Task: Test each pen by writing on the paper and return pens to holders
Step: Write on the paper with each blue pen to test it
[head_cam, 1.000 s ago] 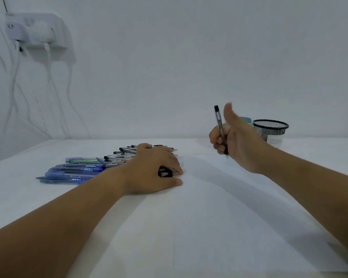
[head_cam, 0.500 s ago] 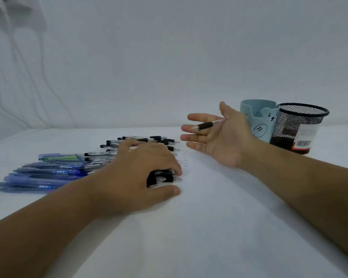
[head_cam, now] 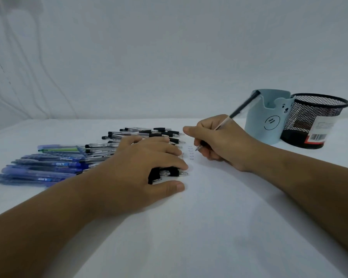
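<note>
My right hand (head_cam: 215, 141) grips a clear pen with a black cap end (head_cam: 241, 108), its tip down on the white paper (head_cam: 219, 207) beside a short column of small written marks (head_cam: 190, 153). My left hand (head_cam: 145, 163) rests flat, fingers spread, on the paper's left edge and over the tips of several loose pens. Black-grip clear pens (head_cam: 149, 132) and blue pens (head_cam: 40, 169) lie in a spread to the left. A light blue bear-face holder (head_cam: 269, 125) and a black mesh holder (head_cam: 313, 125) stand at the right rear.
The white table (head_cam: 12, 137) runs back to a pale wall. White cables (head_cam: 18, 81) hang down the wall at far left. The mesh holder carries a barcode label (head_cam: 317, 131).
My right hand turned the pen from lying across open fingers into a writing grip and lowered its tip to the paper. The camera tilted down and right. My left hand stayed put.
</note>
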`<act>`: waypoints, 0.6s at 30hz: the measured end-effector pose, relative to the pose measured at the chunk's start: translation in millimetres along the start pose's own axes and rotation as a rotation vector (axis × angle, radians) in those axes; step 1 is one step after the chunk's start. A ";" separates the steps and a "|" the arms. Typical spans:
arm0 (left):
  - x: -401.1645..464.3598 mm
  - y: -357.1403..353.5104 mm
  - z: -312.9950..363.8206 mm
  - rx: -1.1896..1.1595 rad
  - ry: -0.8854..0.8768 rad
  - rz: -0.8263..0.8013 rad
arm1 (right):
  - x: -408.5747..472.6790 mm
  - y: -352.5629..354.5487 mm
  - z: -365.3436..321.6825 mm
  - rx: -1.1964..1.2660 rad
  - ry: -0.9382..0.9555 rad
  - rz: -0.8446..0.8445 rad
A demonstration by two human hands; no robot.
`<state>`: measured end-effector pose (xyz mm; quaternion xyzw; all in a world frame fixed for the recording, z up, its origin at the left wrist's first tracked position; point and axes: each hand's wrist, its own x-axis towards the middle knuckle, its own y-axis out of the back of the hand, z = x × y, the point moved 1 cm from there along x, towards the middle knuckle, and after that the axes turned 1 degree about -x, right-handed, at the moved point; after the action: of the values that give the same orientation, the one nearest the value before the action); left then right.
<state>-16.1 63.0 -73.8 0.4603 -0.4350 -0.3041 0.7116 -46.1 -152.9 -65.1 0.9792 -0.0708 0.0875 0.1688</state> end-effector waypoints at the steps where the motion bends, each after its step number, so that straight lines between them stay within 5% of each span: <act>1: 0.4 -0.2 -1.0 -0.012 -0.017 -0.006 | -0.4 -1.7 0.0 -0.045 0.021 0.019; 18: 1.2 -2.1 -3.3 -0.052 -0.056 0.033 | -1.8 -5.9 3.1 -0.277 0.004 0.056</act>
<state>-12.6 62.5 -75.9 0.4259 -0.4542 -0.3160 0.7158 -46.4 -148.2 -70.3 0.9439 -0.1091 0.0837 0.3002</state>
